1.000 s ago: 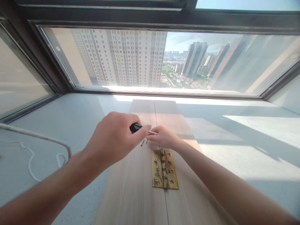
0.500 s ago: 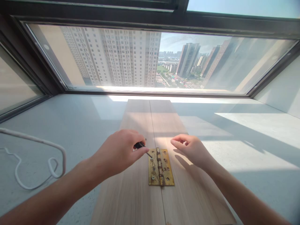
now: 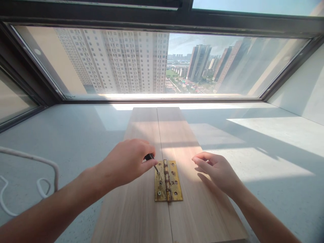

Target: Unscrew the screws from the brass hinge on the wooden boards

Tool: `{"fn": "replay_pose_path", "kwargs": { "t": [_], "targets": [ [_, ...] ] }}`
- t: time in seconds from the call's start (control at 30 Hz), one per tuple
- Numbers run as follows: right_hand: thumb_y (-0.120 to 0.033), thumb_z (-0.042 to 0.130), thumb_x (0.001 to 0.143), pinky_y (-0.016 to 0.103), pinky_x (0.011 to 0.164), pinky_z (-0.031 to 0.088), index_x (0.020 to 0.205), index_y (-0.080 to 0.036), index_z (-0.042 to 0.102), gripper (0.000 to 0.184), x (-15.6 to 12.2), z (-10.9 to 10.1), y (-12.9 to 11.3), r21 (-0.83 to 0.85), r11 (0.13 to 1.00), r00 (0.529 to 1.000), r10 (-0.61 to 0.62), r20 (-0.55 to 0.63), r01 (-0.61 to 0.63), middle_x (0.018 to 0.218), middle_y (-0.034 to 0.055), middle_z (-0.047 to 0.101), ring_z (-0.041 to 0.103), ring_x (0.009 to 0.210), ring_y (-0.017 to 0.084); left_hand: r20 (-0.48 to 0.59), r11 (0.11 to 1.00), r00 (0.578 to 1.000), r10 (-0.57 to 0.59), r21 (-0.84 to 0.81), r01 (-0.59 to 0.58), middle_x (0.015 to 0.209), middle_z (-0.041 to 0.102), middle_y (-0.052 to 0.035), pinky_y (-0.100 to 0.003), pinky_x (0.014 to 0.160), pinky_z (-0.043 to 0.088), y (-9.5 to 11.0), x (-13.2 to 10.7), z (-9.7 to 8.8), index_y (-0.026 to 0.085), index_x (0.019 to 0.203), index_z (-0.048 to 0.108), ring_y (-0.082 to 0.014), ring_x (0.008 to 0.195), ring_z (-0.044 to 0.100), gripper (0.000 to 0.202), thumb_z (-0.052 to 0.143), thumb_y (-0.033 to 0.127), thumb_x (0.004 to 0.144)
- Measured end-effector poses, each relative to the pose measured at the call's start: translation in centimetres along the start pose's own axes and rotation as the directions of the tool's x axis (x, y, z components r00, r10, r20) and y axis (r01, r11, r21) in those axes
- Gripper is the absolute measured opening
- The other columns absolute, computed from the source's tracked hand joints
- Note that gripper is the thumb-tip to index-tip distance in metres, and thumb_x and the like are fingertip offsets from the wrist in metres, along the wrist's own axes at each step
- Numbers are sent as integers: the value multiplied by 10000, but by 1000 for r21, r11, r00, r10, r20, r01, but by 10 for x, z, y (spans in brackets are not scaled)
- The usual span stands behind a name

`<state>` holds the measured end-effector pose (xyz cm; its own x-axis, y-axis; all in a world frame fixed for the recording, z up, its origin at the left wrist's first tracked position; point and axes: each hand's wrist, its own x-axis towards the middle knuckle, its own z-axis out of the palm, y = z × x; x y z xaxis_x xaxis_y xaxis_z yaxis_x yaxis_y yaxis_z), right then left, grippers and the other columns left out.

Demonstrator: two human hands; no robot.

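My left hand (image 3: 128,163) is closed round the black handle of a screwdriver (image 3: 149,156). Its thin metal shaft slants down to a screw in the left leaf of a worn brass hinge (image 3: 167,184), and most of the handle is hidden by my fingers. The hinge lies flat across the seam between two pale wooden boards (image 3: 145,130). Other holes and screw heads show in both leaves. To the right of the hinge, my right hand (image 3: 219,170) hovers over the right board, thumb and forefinger pinched together; anything between them is too small to make out.
The boards lie on a pale sill (image 3: 83,135) in front of a large dark-framed window (image 3: 162,100). A white cable (image 3: 40,158) curls on the left, partly behind my left forearm. Sunlit patches and shadows cross the right side.
The view has shifted, so the boards and hinge sit a little further left. My right hand has drawn away from the hinge, rightward and nearer me. The screwdriver tip stays at the same screw.
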<state>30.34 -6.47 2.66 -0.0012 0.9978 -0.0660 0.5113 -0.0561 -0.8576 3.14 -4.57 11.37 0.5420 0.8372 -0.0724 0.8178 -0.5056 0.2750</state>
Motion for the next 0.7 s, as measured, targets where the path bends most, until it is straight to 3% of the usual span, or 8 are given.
{"fn": "replay_pose_path", "kwargs": {
  "t": [0.23,0.47,0.6,0.7],
  "targets": [
    [-450,571,814,324,632,536,748,-178,677,299,-2,4,4,-11,1000,1000,-28,0,28,731,50,650,611,660,190,50,990,997,62,124,-67,749,657,-34,-273,550,339,0,13,-1,195,774,642,-195,690,590,279,514,427,864],
    [-451,562,822,304,584,526,720,-184,661,302,-4,7,-2,11,999,999,-34,7,34,722,44,635,595,636,177,127,947,972,196,234,-222,664,630,-30,-276,476,269,4,16,-2,176,718,570,-183,595,593,277,525,392,885],
    [-471,562,810,312,581,515,694,-186,662,324,-3,12,-7,-29,997,997,-77,-3,77,679,40,634,593,616,182,162,874,916,367,276,-399,693,633,8,-258,447,233,3,10,-5,203,787,542,-166,583,599,121,661,225,788],
    [-483,549,814,317,582,512,674,-185,655,346,-3,14,-8,-49,994,996,-94,-3,94,652,38,620,572,592,177,190,759,847,497,379,-530,611,604,2,-265,426,195,3,10,-7,190,694,530,-155,521,568,186,595,23,742]
  ]
}}
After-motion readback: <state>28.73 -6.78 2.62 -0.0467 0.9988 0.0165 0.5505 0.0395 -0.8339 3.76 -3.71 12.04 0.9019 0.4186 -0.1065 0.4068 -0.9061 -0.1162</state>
